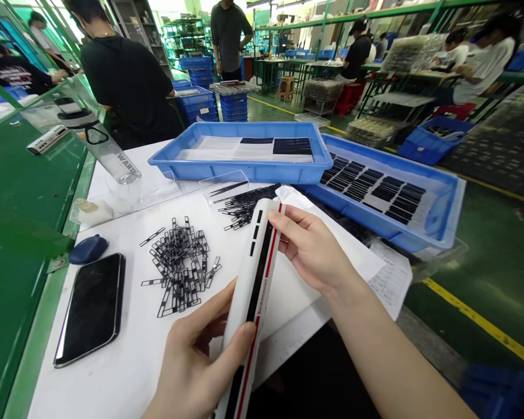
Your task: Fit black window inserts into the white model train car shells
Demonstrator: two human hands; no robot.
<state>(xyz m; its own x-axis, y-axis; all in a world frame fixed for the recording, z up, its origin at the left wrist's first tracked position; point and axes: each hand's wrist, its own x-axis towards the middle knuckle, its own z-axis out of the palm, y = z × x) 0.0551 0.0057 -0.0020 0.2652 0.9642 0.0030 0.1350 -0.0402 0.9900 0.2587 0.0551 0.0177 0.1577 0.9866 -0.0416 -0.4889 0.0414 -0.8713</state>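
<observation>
A long white model train body (244, 270) with a black band, a red stripe and small dark windows is held at a slant. My left hand (203, 355) is wrapped round its lower part, thumb on the striped side. Near its top end, my right hand (308, 247) grips the edge between thumb and fingers. Left of the train body lies a loose pile of thin black frame pieces (181, 262). More dark strips (248, 203) lie behind its upper end, and black tweezers (229, 187) rest by a clear plastic piece.
Two blue trays (240, 173) (445, 233) with dark strips stand behind. At left are a phone (91, 308), a dark blue object (88, 249), a bottle (109, 154) and another train body (48, 139). A person in black (126, 87) sits beyond; others are farther back.
</observation>
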